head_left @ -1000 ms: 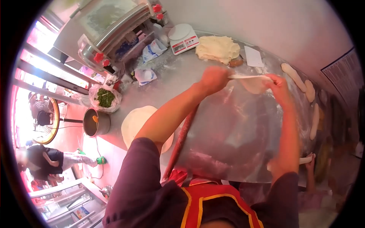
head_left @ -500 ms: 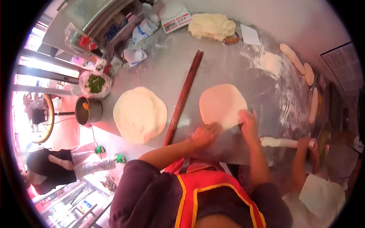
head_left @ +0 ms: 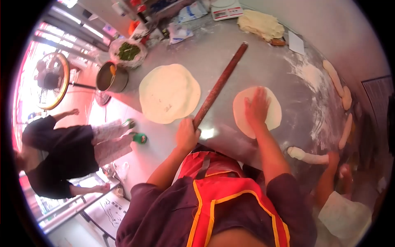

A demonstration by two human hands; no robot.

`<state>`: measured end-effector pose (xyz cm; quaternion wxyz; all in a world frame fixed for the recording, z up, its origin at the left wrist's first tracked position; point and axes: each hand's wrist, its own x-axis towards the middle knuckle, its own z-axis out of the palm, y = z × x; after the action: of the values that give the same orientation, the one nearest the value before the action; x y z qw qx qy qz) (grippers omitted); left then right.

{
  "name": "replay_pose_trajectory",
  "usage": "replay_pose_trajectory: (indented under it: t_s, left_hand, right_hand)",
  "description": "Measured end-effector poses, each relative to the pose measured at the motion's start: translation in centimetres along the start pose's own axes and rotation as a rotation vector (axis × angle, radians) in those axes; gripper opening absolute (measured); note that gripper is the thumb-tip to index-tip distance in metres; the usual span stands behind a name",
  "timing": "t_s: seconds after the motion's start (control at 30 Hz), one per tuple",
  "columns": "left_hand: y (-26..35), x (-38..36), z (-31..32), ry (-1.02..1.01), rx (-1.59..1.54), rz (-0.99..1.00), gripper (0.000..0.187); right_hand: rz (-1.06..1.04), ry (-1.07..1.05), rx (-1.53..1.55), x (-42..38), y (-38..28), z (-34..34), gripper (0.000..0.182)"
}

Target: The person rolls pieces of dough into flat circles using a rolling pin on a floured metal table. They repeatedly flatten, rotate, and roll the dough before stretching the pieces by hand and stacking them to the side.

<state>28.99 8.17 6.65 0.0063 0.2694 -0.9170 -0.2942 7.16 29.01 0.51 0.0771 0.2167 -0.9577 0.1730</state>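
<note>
My left hand (head_left: 188, 133) is wrapped round the near end of a long reddish-brown rolling pin (head_left: 222, 80), which lies slantwise on the metal table (head_left: 205, 45). Flat on a round sheet of dough (head_left: 242, 119) rests my right hand (head_left: 257, 108), its fingers spread and pointing away from me. To the left of the pin is a larger flat dough round (head_left: 166, 94), which neither hand touches.
A co-worker's hands (head_left: 333, 160) are at a dough roll (head_left: 306, 156) on the right. More rolls (head_left: 333, 78) and flour (head_left: 308, 74) lie beyond. Far back are a dough lump (head_left: 260, 24) and scale (head_left: 226, 10). A pot (head_left: 112, 78) and greens bag (head_left: 128, 52) stand left; another person (head_left: 61, 148) is beyond.
My left hand has left the right dough round's edge and taken hold of the pin's near end. My right hand has moved from that round's edge onto its top. The whole view has turned and shifted.
</note>
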Motion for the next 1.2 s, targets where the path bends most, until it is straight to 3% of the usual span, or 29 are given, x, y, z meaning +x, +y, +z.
replay_pose_trajectory:
  t_s: [0.1,0.17,0.2,0.27,0.33,0.4,0.5,0.57,0.7,0.8,0.9,1.0,1.03,1.13,1.17,1.2]
  left_hand:
    - [-1.0,-0.7,0.5,0.006,-0.023,0.048,0.044]
    - [-1.6,-1.0,-0.4,0.018,-0.128,0.037,0.048]
    - [-2.8,-0.8,-1.0,0.180,-0.107,0.071,0.048]
    - [-6.8,0.6,-2.5,0.481,-0.050,0.151,0.048]
    - [-11.3,3.3,-5.0,0.674,0.024,-0.050,0.048]
    - [-15.4,6.3,-7.8,0.682,0.052,-0.176,0.046]
    - [-17.7,11.3,-9.0,0.405,-0.352,-0.235,0.048]
    - [-17.8,13.2,-7.8,0.436,-0.222,-0.216,0.047]
    - [-15.2,15.0,-7.7,0.518,-0.053,-0.279,0.046]
    - [-14.0,15.1,-9.5,0.218,-0.105,-0.429,0.043]
    - [-13.3,14.6,-10.7,0.009,-0.058,-0.338,0.040]
    - [-11.3,12.5,-10.3,0.174,-0.124,-0.217,0.036]
    - [-11.7,12.0,-10.2,0.165,-0.164,-0.272,0.034]
    - [-16.9,12.9,-9.0,0.357,-0.943,-0.236,0.032]
    - [-17.6,13.2,-9.8,0.317,-1.065,-0.326,0.034]
    - [-18.0,13.3,-11.0,0.259,-0.827,-0.399,0.036]
  right_hand:
    - [-0.359,-0.199,0.063,-4.2,-4.4,-0.9,0.072]
    - [-0.352,-0.297,0.087,-6.9,-4.6,-2.6,0.068]
    - [-0.352,-0.350,0.100,-7.0,-4.4,-3.1,0.065]
    - [-0.287,-0.228,0.277,-5.7,-3.8,-3.3,0.060]
    - [-0.238,-0.177,0.446,-3.4,-5.6,-3.6,0.055]
    - [-0.201,-0.204,0.611,1.6,-10.2,-3.4,0.049]
    - [-0.124,-0.322,0.715,6.5,-16.7,1.6,0.050]
    - [-0.023,-0.394,0.639,8.7,-19.6,5.6,0.047]
    - [0.145,-0.513,0.428,11.2,-21.6,7.0,0.034]
    - [0.087,-0.617,0.433,12.0,-21.1,5.8,0.025]
    - [0.026,-0.559,0.595,11.8,-20.7,5.2,0.021]
    - [0.057,-0.494,0.711,10.9,-20.8,3.9,0.019]
    - [0.082,-0.505,0.718,10.6,-21.1,3.3,0.018]
    - [0.197,-0.585,0.887,9.5,-22.5,4.3,0.018]
    - [0.244,-0.616,0.970,9.0,-22.8,5.1,0.018]
    - [0.175,-0.589,0.910,8.6,-23.0,5.8,0.018]
